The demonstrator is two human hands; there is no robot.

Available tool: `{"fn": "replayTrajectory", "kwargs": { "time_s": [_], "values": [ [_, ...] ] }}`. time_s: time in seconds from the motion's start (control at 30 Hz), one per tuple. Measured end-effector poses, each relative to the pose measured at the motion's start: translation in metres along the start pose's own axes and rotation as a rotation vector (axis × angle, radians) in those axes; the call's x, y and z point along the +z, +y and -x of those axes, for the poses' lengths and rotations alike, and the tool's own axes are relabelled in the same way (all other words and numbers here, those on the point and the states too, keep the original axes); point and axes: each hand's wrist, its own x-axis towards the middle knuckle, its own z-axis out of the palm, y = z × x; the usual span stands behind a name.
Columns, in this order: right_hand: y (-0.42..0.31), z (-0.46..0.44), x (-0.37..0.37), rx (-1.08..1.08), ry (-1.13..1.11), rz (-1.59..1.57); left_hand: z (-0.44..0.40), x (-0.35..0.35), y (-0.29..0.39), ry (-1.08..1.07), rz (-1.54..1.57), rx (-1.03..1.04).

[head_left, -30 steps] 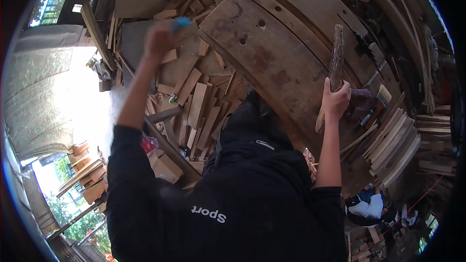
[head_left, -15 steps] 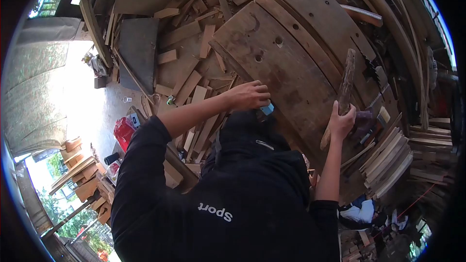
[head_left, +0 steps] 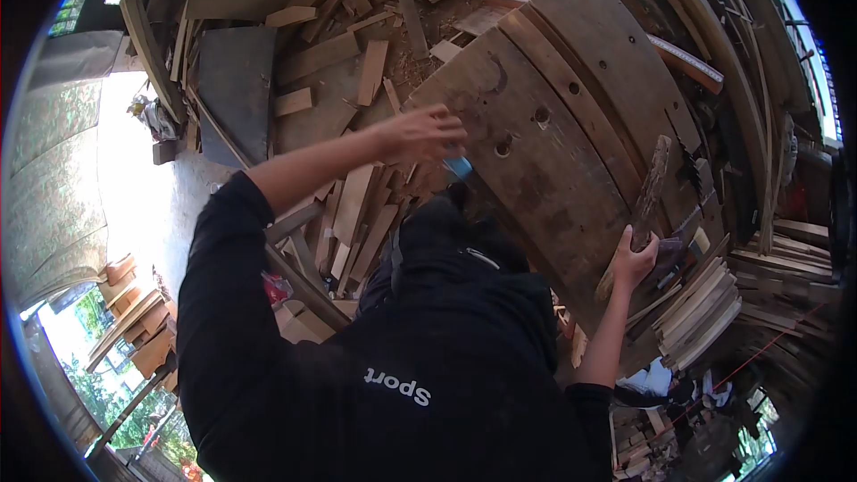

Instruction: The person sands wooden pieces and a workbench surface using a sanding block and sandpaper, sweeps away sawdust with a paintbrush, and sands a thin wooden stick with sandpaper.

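My left hand (head_left: 424, 134) is over the near left edge of the wooden workbench (head_left: 553, 187), its fingers bent. A small light-blue object (head_left: 459, 167) shows just under its fingertips; blur and the fingers hide what kind it is. My right hand (head_left: 636, 262) is closed around a rough, bark-covered wooden stick (head_left: 654, 180). The stick stands tilted above the right part of the bench, its upper end pointing away from me and its lower end showing below the hand.
Wood offcuts (head_left: 321, 58) lie scattered on the ground beyond my left arm. A dark board (head_left: 234, 89) leans among them. A stack of thin slats (head_left: 701, 312) is at the right, near a toothed saw blade (head_left: 689, 170). Round holes mark the bench top.
My left hand has moved up and left, away from my lap, with the light-blue object. My right hand still grips the stick, appearing slightly lower as the whole view shifted.
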Motion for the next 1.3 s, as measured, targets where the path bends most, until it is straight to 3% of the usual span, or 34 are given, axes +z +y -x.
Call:
{"fn": "replayTrajectory", "kwargs": {
  "time_s": [0.1,0.13,0.17,0.23,0.33,0.4,0.5,0.57,0.67,0.8,1.03,1.07,1.2,1.23,1.27,1.3],
  "values": [
    [-0.002,-0.001,0.000,-0.007,0.009,0.011,0.075,0.031,-0.076,0.076,-0.130,-0.107],
    [-0.003,0.000,-0.002,0.009,0.004,0.014,0.095,0.024,-0.099,-0.274,-0.418,-0.225],
    [-0.005,0.001,-0.003,0.024,-0.001,0.014,0.127,0.004,-0.123,-0.166,-0.700,-0.338],
    [-0.008,0.000,-0.003,0.044,-0.010,0.004,0.191,-0.027,-0.161,0.007,-0.653,-0.822],
    [-0.005,-0.001,-0.003,0.044,-0.021,-0.005,0.184,-0.071,-0.141,0.315,-0.416,-0.843],
    [-0.006,0.000,-0.002,0.046,-0.010,0.003,0.141,-0.064,-0.102,0.006,-0.429,-0.855],
    [-0.006,0.001,-0.003,0.053,-0.019,0.005,0.070,-0.035,-0.025,0.414,0.009,-0.442],
    [-0.003,-0.001,-0.003,0.053,-0.025,0.007,0.009,-0.031,0.034,0.442,0.267,-0.304],
    [0.000,-0.001,0.000,0.046,-0.032,0.017,-0.042,0.007,0.084,0.457,0.272,-0.027],
    [0.001,0.000,0.000,0.030,-0.023,0.023,-0.053,0.025,0.078,0.242,0.252,-0.031],
    [-0.001,0.000,0.000,0.048,-0.026,0.013,-0.041,0.026,0.041,0.258,0.159,0.058],
    [-0.002,0.000,0.000,0.047,-0.021,0.011,-0.032,0.020,0.033,0.097,0.142,0.013],
    [-0.006,-0.001,-0.003,0.060,-0.025,-0.006,0.035,0.012,-0.026,0.034,-0.099,-0.186],
    [-0.007,-0.001,-0.003,0.066,-0.026,-0.008,0.059,-0.004,-0.048,-0.092,-0.263,-0.237],
    [-0.009,-0.001,-0.004,0.071,-0.027,-0.011,0.100,0.033,-0.090,0.122,-0.281,-0.265],
    [-0.009,0.000,-0.004,0.074,-0.028,-0.014,0.128,0.028,-0.121,-0.378,-0.707,-0.471]
  ]
}}
